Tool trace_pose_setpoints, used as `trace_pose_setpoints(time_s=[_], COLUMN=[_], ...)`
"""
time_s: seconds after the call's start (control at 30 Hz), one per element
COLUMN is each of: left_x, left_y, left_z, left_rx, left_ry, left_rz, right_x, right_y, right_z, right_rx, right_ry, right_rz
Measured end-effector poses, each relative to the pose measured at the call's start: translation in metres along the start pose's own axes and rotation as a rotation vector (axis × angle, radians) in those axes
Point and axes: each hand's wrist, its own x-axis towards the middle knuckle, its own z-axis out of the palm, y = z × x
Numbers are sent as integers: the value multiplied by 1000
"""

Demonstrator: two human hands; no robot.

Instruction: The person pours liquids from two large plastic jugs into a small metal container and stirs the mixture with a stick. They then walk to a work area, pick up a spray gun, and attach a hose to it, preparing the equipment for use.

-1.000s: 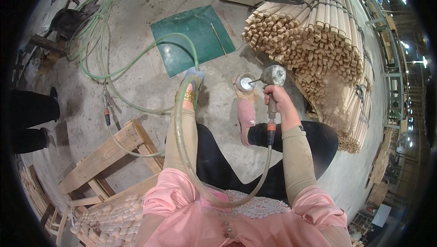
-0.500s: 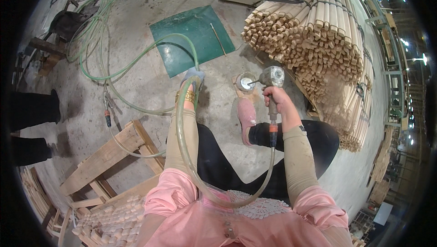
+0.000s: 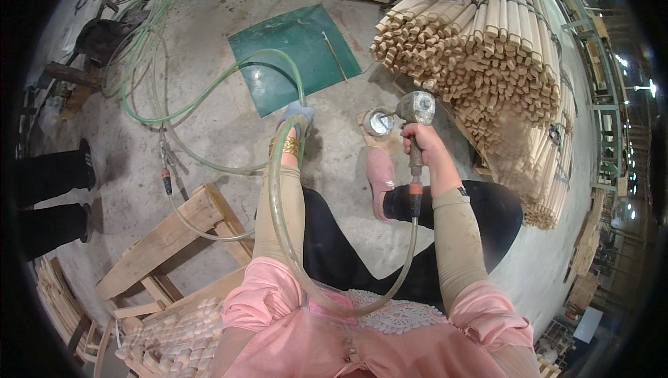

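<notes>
Grinder in right hand (left hand apart, on hose).

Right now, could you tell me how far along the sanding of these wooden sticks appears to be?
Done: cannot be told; a large stack of wooden sticks lies ahead, and more sticks lie by the left knee, but which are finished is unclear. In hand: the right hand grips an air sander fed by a hose, its disc on a small wooden piece; the left hand reaches toward the floor. Left: unclear.
</notes>
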Motion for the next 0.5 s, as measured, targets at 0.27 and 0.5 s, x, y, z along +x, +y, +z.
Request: trace_pose_setpoints(time_s=[0.27,0.5], left_x=[3,6], left_y=[-1,-5], left_z=[-4,-1], left_rx=[84,-2], left_ry=[18,-3], left_rz=[-7,-15], right_x=[-3,-5], right_y=[1,6], right_z=[-2,-7], right_rx=[-33,-49], right_ry=[44,33], right_rz=[-16,15])
